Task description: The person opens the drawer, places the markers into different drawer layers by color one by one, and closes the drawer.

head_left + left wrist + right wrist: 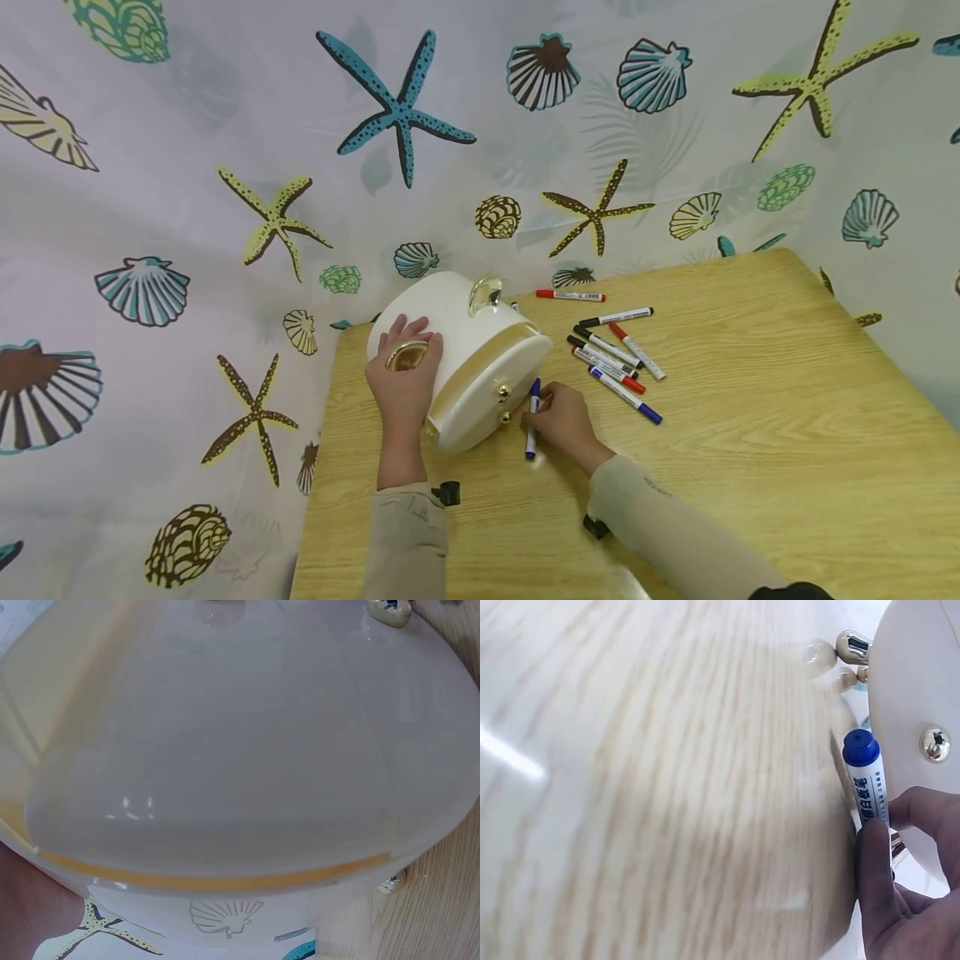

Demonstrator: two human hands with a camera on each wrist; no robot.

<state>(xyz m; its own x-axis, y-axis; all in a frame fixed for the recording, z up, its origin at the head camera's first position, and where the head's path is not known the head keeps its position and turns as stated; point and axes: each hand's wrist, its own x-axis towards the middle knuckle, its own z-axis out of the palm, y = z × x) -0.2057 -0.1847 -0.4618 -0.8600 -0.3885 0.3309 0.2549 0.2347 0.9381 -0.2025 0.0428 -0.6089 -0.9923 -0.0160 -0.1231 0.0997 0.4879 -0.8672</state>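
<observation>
A glossy white container [450, 321] with gold trim lies tipped on the wooden table. Its rounded end panel [480, 408] bears small gold knobs [934, 743] and faces the front. My left hand [401, 379] grips the gold ring handle [408, 356] on its near left side, fingertips against the white wall. Close by the panel, my right hand [566, 425] pinches a blue-capped whiteboard marker [867, 780] between thumb and fingers, partly covering its barrel. In the left wrist view the panel [225, 750] fills most of the picture; the left fingers are out of sight there.
Several black, red and blue markers [603, 358] lie in a loose cluster right of the container. A red marker [572, 295] lies farther back. A shell-and-starfish patterned cloth [465, 100] hangs behind and left of the table [750, 417].
</observation>
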